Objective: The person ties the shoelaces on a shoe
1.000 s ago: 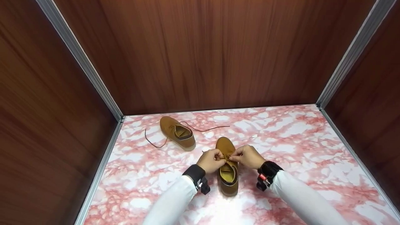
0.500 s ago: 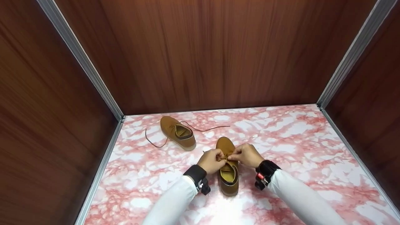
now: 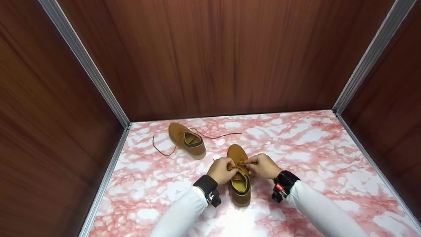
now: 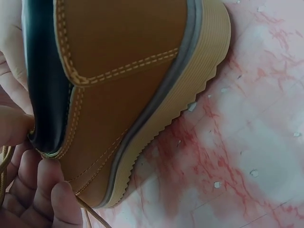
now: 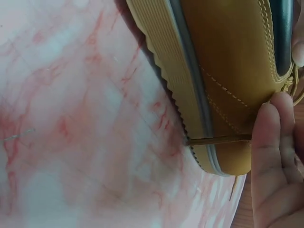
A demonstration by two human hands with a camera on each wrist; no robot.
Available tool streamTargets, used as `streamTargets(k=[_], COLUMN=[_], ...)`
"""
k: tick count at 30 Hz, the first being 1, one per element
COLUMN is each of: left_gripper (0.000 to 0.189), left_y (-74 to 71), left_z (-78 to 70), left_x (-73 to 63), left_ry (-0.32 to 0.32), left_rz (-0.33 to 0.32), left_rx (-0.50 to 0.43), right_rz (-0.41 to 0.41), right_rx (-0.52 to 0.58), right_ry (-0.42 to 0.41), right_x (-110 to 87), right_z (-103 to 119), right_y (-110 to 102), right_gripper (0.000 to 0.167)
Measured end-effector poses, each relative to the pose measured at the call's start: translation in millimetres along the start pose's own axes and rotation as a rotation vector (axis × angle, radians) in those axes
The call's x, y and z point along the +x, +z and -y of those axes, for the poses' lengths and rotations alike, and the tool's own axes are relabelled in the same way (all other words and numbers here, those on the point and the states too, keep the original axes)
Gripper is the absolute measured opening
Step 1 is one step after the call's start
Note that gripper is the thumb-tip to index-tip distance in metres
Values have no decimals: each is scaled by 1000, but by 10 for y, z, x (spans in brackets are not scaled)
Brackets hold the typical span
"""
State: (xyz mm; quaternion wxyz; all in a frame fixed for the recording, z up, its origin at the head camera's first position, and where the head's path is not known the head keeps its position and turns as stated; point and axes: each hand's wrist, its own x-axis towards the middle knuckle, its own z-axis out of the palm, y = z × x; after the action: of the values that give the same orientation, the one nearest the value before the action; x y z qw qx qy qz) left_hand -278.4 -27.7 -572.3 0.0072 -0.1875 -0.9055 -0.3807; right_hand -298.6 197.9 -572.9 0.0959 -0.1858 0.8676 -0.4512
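Note:
A tan lace-up shoe (image 3: 240,197) stands upright between my hands, toe pointing away, with a dark collar and ridged sole (image 4: 156,118). At its throat, my left hand (image 3: 222,170) pinches the brown shoelace (image 4: 5,164) between thumb and fingers. My right hand (image 3: 265,166) pinches lace on the opposite side of the throat, where small loops show. A lace end (image 5: 218,140) runs across the shoe's side below my right fingers (image 5: 268,137). How the lace crosses between my fingertips is partly hidden.
A second tan shoe (image 3: 197,152) lies behind and left, its loose laces (image 3: 218,136) spread to both sides on the red-and-white marbled surface (image 3: 306,144). Dark wooden panels (image 3: 213,59) rise at the back and both sides, with metal strips (image 3: 111,98) at the corners.
My right hand shifted slightly left, then back right, and its fingers now sit differently at the lace. The left hand and both shoes have stayed in place.

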Motion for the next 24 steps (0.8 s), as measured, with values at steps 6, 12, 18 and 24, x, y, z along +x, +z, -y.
streamTargets(k=[6,12,18,24], left_gripper=[13,9,9,25], left_y=[22,53,57,13], left_z=[-12,-22,-10,37], left_x=[-28,-60,-141,-228], left_ry=[8,22,36,35], left_rz=[-54,-121,-108,-53], left_rx=[43,53,42,-101], right_rz=[-73,-172,-230,-215], right_rx=[97,126,113,153], right_ry=[67,125,122,108], right_x=[29,65,86,86], right_z=[17,37,2,-28], right_y=[52,136,182,189], right_gripper=[25,21,21,22])
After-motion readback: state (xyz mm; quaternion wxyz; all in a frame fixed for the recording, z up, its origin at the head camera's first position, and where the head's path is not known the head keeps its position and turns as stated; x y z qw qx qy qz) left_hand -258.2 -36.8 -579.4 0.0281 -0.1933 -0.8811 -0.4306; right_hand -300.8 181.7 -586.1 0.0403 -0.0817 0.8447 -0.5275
